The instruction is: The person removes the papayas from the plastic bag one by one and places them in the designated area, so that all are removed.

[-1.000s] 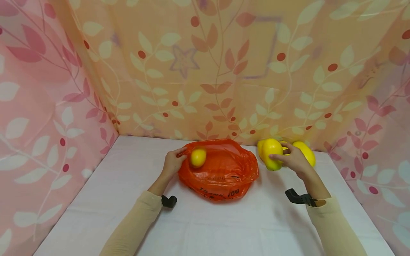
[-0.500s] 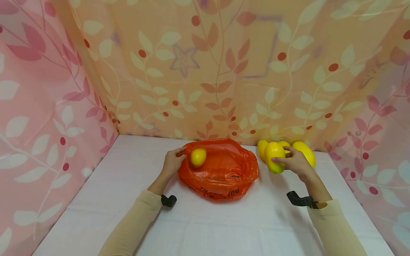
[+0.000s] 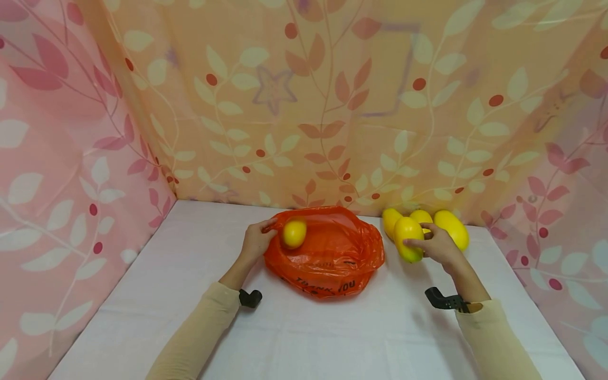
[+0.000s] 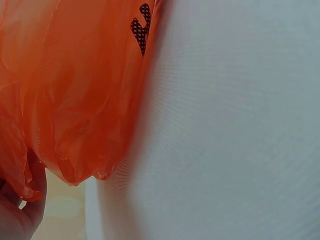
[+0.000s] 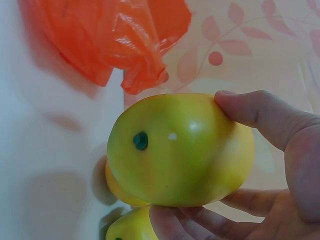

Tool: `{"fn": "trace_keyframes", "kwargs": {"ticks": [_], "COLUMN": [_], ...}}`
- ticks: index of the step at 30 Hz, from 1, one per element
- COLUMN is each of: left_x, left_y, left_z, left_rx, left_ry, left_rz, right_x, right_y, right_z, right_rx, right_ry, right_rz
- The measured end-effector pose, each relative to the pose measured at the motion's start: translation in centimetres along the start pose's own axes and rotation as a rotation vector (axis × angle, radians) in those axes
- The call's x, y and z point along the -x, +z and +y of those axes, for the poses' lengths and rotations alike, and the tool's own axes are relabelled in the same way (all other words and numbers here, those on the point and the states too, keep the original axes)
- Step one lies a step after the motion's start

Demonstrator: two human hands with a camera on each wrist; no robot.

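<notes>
A red plastic bag with THANK YOU printed on it lies with its mouth spread on the white table. Its left rim is pinched in my left hand; in the left wrist view, bag film bunches beside the fingers. One yellow fruit shows inside the bag, near that hand. My right hand grips a yellow mango to the right of the bag. Seen from the right wrist, the mango has a greenish end with a dark green stem nub, thumb on one side and fingers on the other.
Several more yellow fruits stand behind the right hand near the back wall, among them a large one and a smaller one. Patterned cloth walls enclose the table at the back and sides.
The right hand has brought the mango slightly toward the person and to the right, uncovering more of the fruits behind. My left hand and the bag look unchanged.
</notes>
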State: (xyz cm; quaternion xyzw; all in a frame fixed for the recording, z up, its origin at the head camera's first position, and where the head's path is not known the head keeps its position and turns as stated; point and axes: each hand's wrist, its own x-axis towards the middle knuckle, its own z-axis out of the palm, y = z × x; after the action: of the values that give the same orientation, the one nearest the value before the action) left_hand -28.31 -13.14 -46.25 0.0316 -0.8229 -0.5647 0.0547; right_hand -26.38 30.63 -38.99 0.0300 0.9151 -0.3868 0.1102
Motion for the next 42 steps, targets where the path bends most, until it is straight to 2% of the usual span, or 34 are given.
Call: {"fn": "trace_keyframes", "kwargs": {"ticks": [14,20,29,42], "left_x": [0.0,0.0,-0.2,-0.1], "left_y": [0.2,0.2,0.3,0.0], "left_z": [-0.2,-0.3,-0.4,0.0], "left_rx": [0.0,0.03,0.001,-0.015], "left_ry": [-0.029,-0.047,-0.03,-0.011], "left_rz": [0.002,-0.006,0.001,0.019], "right_x": [0.0,-0.2,-0.3,-0.4], "right_y": [0.6,0.8,0.9,0.7], "right_z": [1.2,1.7,2.3,2.3], "right_rx": [0.032,0.043,0.08,0.116], "right_ry": [0.038,0.055,0.093,0.096], "right_rz": [-0.015,-0.021,-0.044,-0.078]}}
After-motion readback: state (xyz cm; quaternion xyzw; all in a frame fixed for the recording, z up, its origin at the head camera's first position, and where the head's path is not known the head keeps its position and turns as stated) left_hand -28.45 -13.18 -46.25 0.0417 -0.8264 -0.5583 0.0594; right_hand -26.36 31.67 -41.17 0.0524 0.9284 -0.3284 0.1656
